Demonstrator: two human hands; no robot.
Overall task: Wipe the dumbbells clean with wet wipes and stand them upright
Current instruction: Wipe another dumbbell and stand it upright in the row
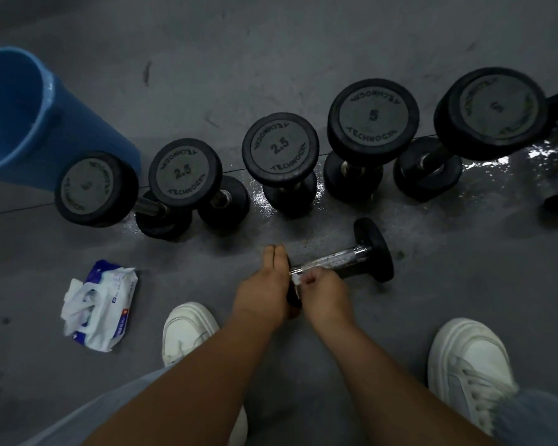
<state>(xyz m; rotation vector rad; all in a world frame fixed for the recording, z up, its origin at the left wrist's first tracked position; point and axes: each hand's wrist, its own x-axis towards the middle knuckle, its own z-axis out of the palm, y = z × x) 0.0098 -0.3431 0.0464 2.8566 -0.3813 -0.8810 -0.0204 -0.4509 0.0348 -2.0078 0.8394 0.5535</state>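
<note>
Lying dumbbell (335, 262) — left hand (264, 291) holds near head, right hand (322, 292) pinches wipe (295, 280) at handle.

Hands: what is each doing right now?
Left hand: grips the near end of the lying dumbbell.
Right hand: pinches a wet wipe on its handle.

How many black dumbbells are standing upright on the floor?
5 black round-headed dumbbells in one row: leftmost beside the blue plastic bucket, two marked 2.5, two marked 5. More may be hidden beyond the right edge.
</note>
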